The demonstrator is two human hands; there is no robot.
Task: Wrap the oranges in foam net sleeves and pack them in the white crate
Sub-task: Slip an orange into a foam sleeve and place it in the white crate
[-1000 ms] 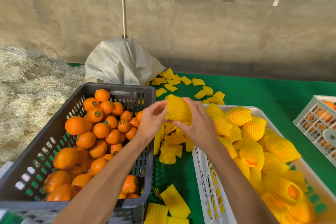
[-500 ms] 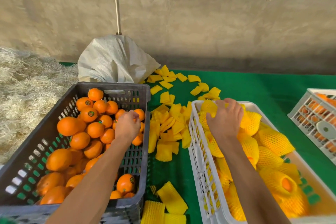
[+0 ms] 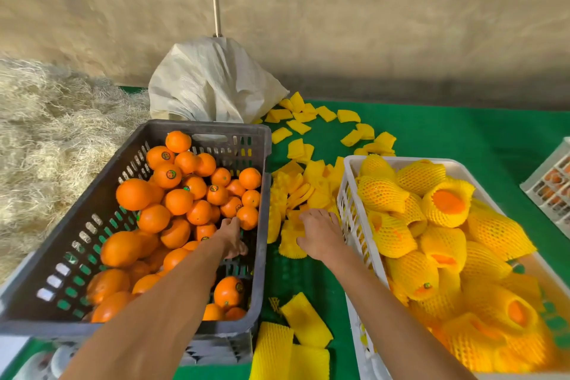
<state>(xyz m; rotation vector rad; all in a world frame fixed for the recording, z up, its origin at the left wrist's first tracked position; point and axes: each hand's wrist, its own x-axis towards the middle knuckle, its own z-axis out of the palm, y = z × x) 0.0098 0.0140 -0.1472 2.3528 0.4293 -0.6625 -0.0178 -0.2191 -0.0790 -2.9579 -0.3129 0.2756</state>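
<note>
Bare oranges (image 3: 179,201) fill a dark plastic crate (image 3: 123,326) on the left. My left hand (image 3: 231,237) reaches down among them by the crate's right wall; its fingers point down and its grasp is hidden. The white crate (image 3: 401,159) on the right holds several oranges wrapped in yellow foam net (image 3: 382,194). Between the crates lies a pile of flat yellow foam net sleeves (image 3: 308,185). My right hand (image 3: 320,234) rests on that pile, fingers curled round one sleeve (image 3: 288,245).
A green mat (image 3: 447,133) covers the surface. A white woven sack (image 3: 212,83) stands behind the dark crate, and straw (image 3: 46,133) lies at the left. More sleeves (image 3: 303,322) lie at the front. Another white crate (image 3: 552,185) sits at the far right.
My right hand set a wrapped orange in the white crate, then moved left onto the sleeve pile. My left hand left that orange and dropped deeper into the dark crate.
</note>
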